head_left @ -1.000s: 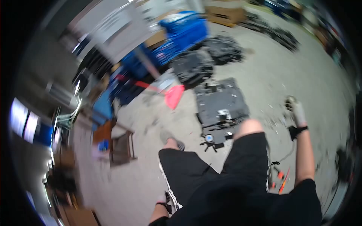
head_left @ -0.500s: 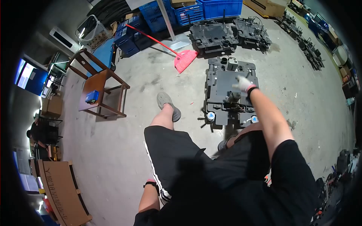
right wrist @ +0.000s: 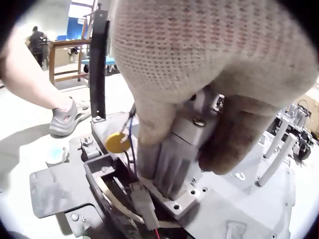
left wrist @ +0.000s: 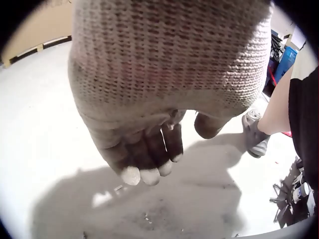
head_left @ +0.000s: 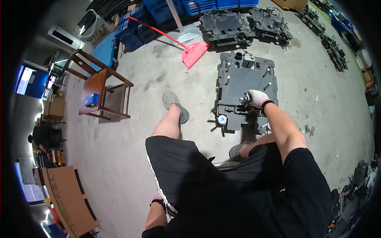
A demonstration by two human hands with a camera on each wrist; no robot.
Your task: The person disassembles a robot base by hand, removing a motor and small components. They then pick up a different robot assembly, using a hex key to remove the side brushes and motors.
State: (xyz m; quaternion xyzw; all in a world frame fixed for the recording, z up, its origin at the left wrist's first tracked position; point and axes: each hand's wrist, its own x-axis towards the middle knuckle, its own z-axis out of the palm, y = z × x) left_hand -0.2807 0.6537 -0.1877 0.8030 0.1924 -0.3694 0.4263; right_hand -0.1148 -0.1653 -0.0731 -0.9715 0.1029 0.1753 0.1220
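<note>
My gloved right hand (head_left: 258, 98) is at the near end of a flat dark grey machine chassis (head_left: 242, 83) on the floor. Its thumb and fingers grip a grey metal motor (right wrist: 174, 167) that stands upright on a bolted flange plate. Beside the motor are a yellow disc (right wrist: 117, 143), thin wires and a white connector (right wrist: 143, 205) in a black channel. My gloved left hand (left wrist: 164, 89) hangs by my left thigh over the bare floor, fingers loosely curled with nothing in them. In the head view, only a sliver of it shows past the wrist strap.
A pink broom (head_left: 194, 53) lies left of the chassis. Two similar chassis (head_left: 226, 27) stand behind it near blue crates (head_left: 202, 6). A wooden chair (head_left: 95, 89) with a blue box (head_left: 91, 100) is to the left. Machine parts (head_left: 353, 194) lie at the right edge.
The right hand swung in from the right, reached over the chassis and came down onto the motor. The head view turned and steadied. The left hand stays low by the thigh.
</note>
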